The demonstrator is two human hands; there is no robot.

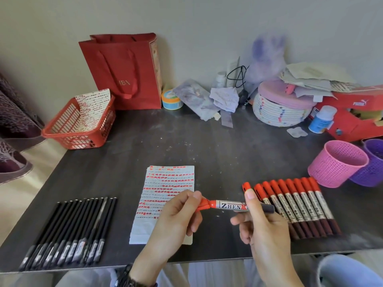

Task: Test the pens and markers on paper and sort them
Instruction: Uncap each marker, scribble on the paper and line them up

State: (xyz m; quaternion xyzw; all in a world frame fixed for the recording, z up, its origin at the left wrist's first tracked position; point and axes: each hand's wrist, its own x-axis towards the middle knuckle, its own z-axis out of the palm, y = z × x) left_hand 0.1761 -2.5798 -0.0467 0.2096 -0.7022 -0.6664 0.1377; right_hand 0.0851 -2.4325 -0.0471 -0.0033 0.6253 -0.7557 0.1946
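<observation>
A red marker (230,205) hangs level above the dark table (186,146), between both hands. My right hand (263,228) grips its barrel near the dark rear end. My left hand (176,216) pinches the red cap at the other end. Below the left hand lies a sheet of paper (165,183) covered in rows of red test strokes. To the right, several red markers (298,201) lie side by side in a row. At the front left, several black pens (70,230) lie in a row.
A pink mesh cup (337,162) and a purple mesh cup (373,164) stand at the right. A red plastic basket (68,129) with marked paper sits at the back left, a red paper bag (126,71) behind it. Clutter and a red shoebox (356,112) line the wall.
</observation>
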